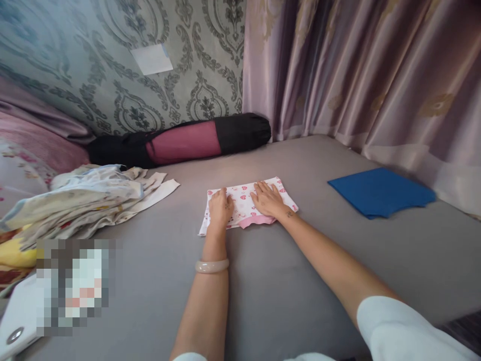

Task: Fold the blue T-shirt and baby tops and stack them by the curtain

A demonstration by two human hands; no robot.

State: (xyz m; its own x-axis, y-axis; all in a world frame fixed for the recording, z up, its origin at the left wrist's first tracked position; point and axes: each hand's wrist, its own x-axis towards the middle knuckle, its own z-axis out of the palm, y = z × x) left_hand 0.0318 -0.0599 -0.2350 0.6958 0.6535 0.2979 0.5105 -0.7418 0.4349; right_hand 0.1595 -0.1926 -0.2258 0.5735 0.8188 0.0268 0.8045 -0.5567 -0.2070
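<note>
A white cloth garment [243, 198] printed with pink and red hearts lies folded on the grey bed sheet [289, 281]. A pink edge sticks out on its near side. My left hand [221, 208] presses on its left part, fingers pointing away from me and partly foreshortened. On the right part, my right hand [268, 199] lies flat with its fingers apart. Neither hand has cloth gripped in it that I can see. To the right of the garment, apart from it, rests a folded blue cloth garment [381, 193].
A loose pile of light clothes [82, 200] lies at the left. A long black and maroon bag [184, 143] lies along the patterned wall. Near left is a white object [24, 311] beside a pixelated patch. Pinkish curtains [361, 75] hang at the right.
</note>
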